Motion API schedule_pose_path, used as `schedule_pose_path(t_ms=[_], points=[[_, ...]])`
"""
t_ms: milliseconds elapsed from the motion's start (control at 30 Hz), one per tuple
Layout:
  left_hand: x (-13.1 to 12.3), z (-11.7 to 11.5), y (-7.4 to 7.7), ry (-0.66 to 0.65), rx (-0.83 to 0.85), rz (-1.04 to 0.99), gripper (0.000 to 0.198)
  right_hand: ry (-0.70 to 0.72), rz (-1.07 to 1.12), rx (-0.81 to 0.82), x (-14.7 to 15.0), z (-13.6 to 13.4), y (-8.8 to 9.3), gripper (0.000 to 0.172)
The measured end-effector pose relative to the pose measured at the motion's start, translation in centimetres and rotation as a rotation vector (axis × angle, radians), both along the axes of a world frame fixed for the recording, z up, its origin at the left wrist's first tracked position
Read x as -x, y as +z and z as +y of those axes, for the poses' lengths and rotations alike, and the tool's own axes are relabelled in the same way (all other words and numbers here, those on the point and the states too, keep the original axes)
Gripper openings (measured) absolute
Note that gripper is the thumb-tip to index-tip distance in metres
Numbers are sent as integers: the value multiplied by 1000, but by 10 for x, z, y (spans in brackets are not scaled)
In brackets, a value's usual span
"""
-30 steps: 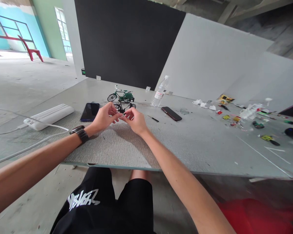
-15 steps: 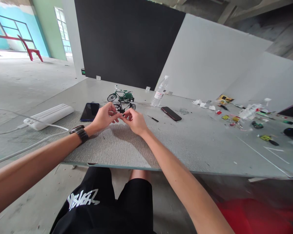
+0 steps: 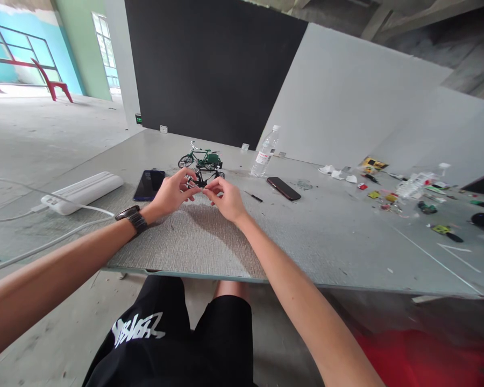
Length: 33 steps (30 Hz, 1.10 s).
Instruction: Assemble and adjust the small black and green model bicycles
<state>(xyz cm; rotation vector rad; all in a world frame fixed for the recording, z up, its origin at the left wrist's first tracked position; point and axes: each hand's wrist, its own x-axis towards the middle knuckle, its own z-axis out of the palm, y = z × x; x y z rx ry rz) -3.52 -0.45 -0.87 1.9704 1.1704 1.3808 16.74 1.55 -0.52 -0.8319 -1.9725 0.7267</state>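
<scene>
My left hand (image 3: 170, 193) and my right hand (image 3: 225, 199) meet over the grey table (image 3: 326, 236), fingertips pinched together on a small metal part (image 3: 192, 181) that is too small to name. Just behind the fingers stands a black model bicycle (image 3: 208, 176), partly hidden by them. A green model bicycle (image 3: 200, 158) stands upright a little farther back. I wear a black watch (image 3: 132, 218) on my left wrist.
A dark phone (image 3: 149, 185) lies left of the hands and a white power bank (image 3: 82, 191) with cables farther left. To the right are a small screwdriver (image 3: 253, 196), another phone (image 3: 283, 188) and a water bottle (image 3: 265, 151). Several small coloured parts and wrappers (image 3: 387, 193) litter the far right.
Both hands have risen slightly toward the black bicycle; the fingers have shifted around the small part. Nothing else on the table has moved.
</scene>
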Motion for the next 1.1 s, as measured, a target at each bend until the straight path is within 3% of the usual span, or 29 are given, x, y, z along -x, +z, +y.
schedule_pose_path(t_ms=[200,533,867,1100], points=[[2,0,1,29,-43,167,24,-36,43,42,-2,4,-2,33],[9,1,2,157,-240,581,17,54,81,133,-1,6,-3,35],[14,3,2,131,-546,911,24,-54,78,97,-1,8,-2,27],[10,0,3,95,-555,1032,22,-59,61,83,-1,8,-2,23]])
